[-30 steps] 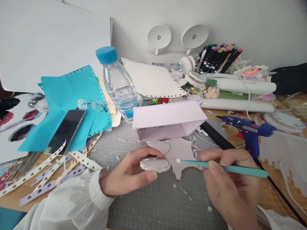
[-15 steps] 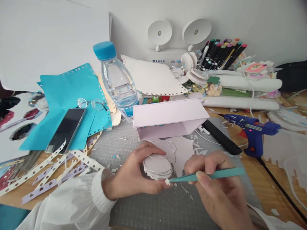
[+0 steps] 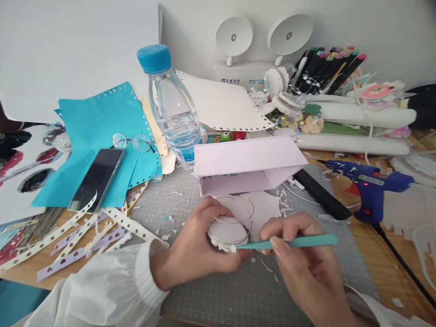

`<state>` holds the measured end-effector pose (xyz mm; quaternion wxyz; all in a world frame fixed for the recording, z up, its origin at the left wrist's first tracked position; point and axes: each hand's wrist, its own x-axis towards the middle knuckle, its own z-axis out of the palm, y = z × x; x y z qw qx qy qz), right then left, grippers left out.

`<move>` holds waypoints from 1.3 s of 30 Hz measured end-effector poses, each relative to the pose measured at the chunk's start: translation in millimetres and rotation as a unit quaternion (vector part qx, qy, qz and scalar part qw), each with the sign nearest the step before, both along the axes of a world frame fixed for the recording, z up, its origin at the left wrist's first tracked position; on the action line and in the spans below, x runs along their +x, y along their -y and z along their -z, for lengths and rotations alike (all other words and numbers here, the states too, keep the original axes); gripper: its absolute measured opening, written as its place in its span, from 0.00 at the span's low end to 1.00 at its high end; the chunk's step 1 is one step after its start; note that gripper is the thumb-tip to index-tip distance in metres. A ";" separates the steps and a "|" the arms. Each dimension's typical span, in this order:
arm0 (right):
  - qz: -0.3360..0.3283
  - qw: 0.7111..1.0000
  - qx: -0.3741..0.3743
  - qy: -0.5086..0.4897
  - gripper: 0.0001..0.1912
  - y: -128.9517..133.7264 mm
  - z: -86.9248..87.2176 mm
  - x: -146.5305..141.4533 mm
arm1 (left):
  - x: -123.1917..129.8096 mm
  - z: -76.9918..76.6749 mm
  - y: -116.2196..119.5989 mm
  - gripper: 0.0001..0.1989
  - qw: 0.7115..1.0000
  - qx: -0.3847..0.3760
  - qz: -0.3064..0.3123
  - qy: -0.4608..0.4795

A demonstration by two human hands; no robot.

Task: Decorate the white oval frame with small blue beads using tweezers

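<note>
My left hand [image 3: 204, 247] is closed around a round white paper disc [image 3: 226, 231] with a scalloped edge, gripping it between thumb and fingers. Thin silver wire loops [image 3: 251, 213] rise from the disc's top. My right hand [image 3: 299, 254] pinches a pair of teal tweezers [image 3: 306, 240]. A tiny white paper flower [image 3: 233, 248] is at the tips, against the disc's near edge; whether it touches is hard to tell. Just behind both hands stands an open lilac paper box [image 3: 250, 159] on the grey cutting mat [image 3: 211, 295].
A blue hot glue gun [image 3: 369, 181] stands at right with its cord trailing forward. Behind the mat is a water bottle [image 3: 173, 113]. To the left lie a phone [image 3: 98, 177], glasses [image 3: 132, 142] and punched paper strips [image 3: 73, 263]. A black stick-like object [image 3: 320, 193] lies beside the box.
My right hand has brought the tweezers and paper flower left and up to the disc's near edge. My left hand still holds the disc. The whole view has shifted slightly.
</note>
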<state>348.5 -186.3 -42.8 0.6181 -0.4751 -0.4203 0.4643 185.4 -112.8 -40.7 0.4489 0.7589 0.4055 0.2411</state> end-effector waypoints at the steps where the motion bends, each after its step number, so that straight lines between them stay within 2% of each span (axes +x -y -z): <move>1: 0.005 1.000 0.002 0.010 0.07 0.3 -0.4 -0.8 | 0.4 0.2 0.6 0.23 1.000 0.002 -0.003 -0.003; 13: 0.032 0.992 0.032 0.118 0.08 -2.3 -8.1 -5.2 | 2.0 3.3 4.2 0.23 1.000 0.016 -0.007 0.004; 26: 0.002 0.990 0.063 0.122 0.08 1.0 -5.4 -5.6 | 0.8 3.9 1.1 0.23 1.000 0.025 0.013 0.011; 33: 0.036 0.986 0.096 0.133 0.07 4.0 -7.5 -7.4 | -0.8 3.6 0.7 0.23 0.999 0.014 0.026 0.024; 39: 0.001 0.989 0.074 0.127 0.07 4.2 -7.7 -4.8 | -0.6 4.6 0.2 0.22 0.999 0.011 0.027 0.024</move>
